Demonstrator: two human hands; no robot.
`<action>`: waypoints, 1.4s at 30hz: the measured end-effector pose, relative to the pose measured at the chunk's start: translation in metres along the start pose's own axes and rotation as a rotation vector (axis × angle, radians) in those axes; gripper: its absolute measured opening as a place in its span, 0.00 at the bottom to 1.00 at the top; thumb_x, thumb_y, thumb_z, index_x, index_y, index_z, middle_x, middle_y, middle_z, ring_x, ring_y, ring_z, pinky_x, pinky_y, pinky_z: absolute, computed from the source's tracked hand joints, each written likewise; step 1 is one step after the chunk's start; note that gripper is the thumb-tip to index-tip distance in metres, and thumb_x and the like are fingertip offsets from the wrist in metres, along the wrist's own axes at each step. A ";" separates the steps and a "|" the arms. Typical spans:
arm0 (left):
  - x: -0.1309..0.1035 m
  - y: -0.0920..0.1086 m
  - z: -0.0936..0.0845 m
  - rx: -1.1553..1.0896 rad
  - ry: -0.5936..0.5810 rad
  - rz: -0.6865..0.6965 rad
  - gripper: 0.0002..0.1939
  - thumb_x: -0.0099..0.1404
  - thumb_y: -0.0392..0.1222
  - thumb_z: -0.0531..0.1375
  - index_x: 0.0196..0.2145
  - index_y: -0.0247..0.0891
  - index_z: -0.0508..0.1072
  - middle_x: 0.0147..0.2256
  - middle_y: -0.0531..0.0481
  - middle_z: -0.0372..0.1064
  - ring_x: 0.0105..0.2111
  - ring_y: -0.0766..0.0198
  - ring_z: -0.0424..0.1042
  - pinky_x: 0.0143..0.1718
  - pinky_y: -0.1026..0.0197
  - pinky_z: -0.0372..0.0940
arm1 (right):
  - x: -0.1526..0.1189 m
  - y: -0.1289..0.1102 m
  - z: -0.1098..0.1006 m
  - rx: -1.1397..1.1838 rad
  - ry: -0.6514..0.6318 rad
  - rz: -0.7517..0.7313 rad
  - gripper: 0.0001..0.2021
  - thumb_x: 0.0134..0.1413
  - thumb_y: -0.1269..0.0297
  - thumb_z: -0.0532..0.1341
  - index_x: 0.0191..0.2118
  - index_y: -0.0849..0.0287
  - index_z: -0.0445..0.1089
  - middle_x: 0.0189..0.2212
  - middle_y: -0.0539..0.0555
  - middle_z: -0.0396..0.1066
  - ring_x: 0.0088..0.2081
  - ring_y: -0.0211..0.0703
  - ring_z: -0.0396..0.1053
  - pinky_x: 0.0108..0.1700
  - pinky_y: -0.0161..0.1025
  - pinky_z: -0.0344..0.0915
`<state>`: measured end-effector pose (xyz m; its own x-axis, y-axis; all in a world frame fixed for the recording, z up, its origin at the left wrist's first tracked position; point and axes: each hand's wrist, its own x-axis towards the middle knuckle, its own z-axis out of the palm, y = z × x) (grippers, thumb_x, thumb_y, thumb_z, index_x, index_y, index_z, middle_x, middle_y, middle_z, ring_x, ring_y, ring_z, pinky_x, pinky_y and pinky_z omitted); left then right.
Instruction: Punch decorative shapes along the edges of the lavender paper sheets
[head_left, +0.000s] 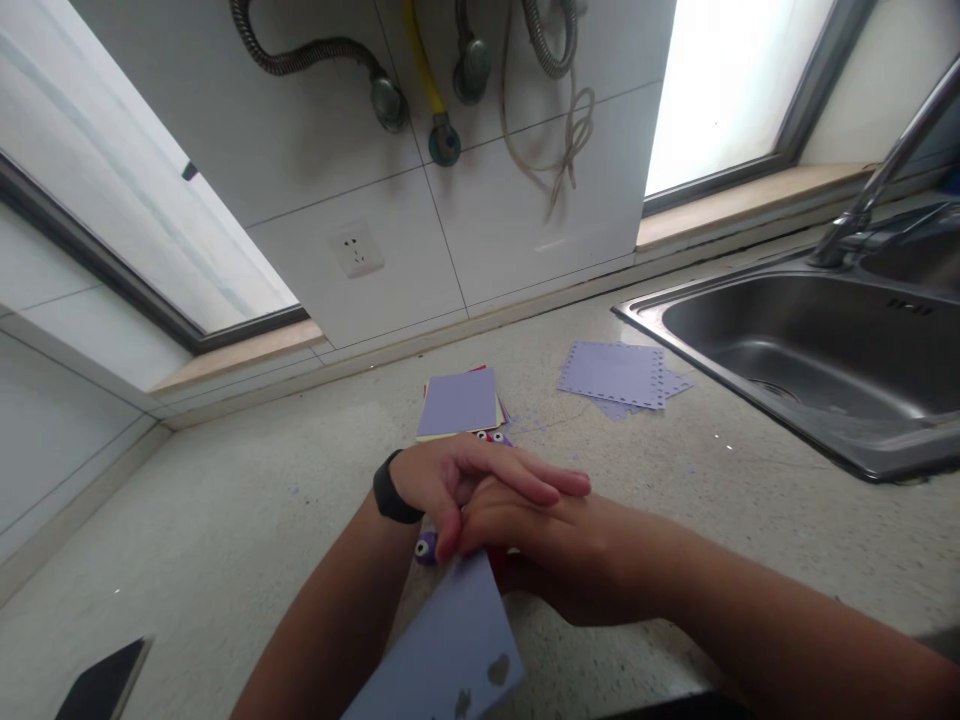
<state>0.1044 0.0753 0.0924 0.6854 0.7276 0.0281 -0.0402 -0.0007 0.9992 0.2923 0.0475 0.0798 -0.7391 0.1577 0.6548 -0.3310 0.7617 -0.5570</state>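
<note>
My left hand (480, 475), with a black band on its wrist, lies across the back of my right hand, its fingers extended. Below it, my right hand (555, 530) is closed around a red object that is mostly hidden. A lilac sheet (457, 640) with small cut-out shapes near its lower edge sticks out toward me from under both hands. Beside my left thumb shows a purple piece with a googly eye (426, 547). Two more googly eyes (491, 437) peek out just beyond my left hand.
A stack of coloured paper squares (459, 402) lies past my hands. Lilac sheets with punched edges (613, 374) lie further right, near the steel sink (817, 350). A dark flat object (105, 682) is at the lower left. Wall pipes and a socket (355, 250) are behind.
</note>
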 end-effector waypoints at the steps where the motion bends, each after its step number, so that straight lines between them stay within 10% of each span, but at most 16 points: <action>1: -0.001 0.002 -0.002 0.041 -0.211 -0.014 0.35 0.27 0.63 0.78 0.34 0.45 0.86 0.47 0.42 0.80 0.58 0.31 0.70 0.61 0.38 0.61 | 0.000 -0.001 0.000 -0.011 -0.003 0.001 0.15 0.65 0.74 0.61 0.55 0.59 0.70 0.50 0.58 0.76 0.57 0.41 0.71 0.62 0.42 0.67; 4: -0.004 0.008 -0.009 0.066 -0.364 0.048 0.33 0.41 0.64 0.76 0.44 0.46 0.84 0.54 0.43 0.76 0.64 0.35 0.63 0.65 0.39 0.54 | 0.000 -0.003 0.000 -0.038 0.003 0.021 0.15 0.63 0.75 0.62 0.54 0.57 0.71 0.49 0.56 0.77 0.57 0.42 0.72 0.62 0.38 0.67; 15: -0.010 0.012 0.000 0.073 -0.257 0.167 0.32 0.49 0.64 0.73 0.47 0.43 0.83 0.52 0.40 0.78 0.62 0.34 0.65 0.64 0.37 0.56 | 0.000 -0.002 -0.004 -0.037 0.036 -0.012 0.16 0.64 0.77 0.60 0.55 0.56 0.69 0.49 0.56 0.77 0.56 0.42 0.72 0.61 0.43 0.68; 27: -0.021 0.013 -0.002 0.007 0.031 0.235 0.34 0.60 0.58 0.69 0.61 0.46 0.73 0.64 0.41 0.67 0.66 0.42 0.61 0.66 0.38 0.54 | -0.008 0.012 -0.017 -0.129 0.239 -0.034 0.15 0.65 0.72 0.59 0.55 0.58 0.67 0.49 0.60 0.76 0.53 0.46 0.73 0.57 0.47 0.70; 36: -0.067 -0.002 -0.024 -0.219 0.439 0.252 0.60 0.47 0.87 0.46 0.60 0.37 0.73 0.58 0.30 0.71 0.59 0.33 0.69 0.57 0.35 0.66 | -0.006 0.058 -0.034 0.439 0.627 0.446 0.08 0.59 0.66 0.66 0.44 0.59 0.72 0.36 0.54 0.77 0.38 0.40 0.75 0.45 0.42 0.73; 42: -0.094 -0.024 -0.003 -0.186 0.522 0.173 0.26 0.67 0.59 0.62 0.58 0.45 0.74 0.54 0.38 0.76 0.52 0.39 0.76 0.47 0.38 0.74 | -0.008 0.067 -0.024 0.585 0.543 0.596 0.12 0.59 0.58 0.68 0.41 0.62 0.74 0.35 0.53 0.77 0.38 0.40 0.73 0.46 0.41 0.70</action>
<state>0.0392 0.0088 0.0661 0.2101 0.9696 0.1257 -0.2796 -0.0636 0.9580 0.2902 0.1124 0.0491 -0.5584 0.7910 0.2501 -0.3383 0.0582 -0.9392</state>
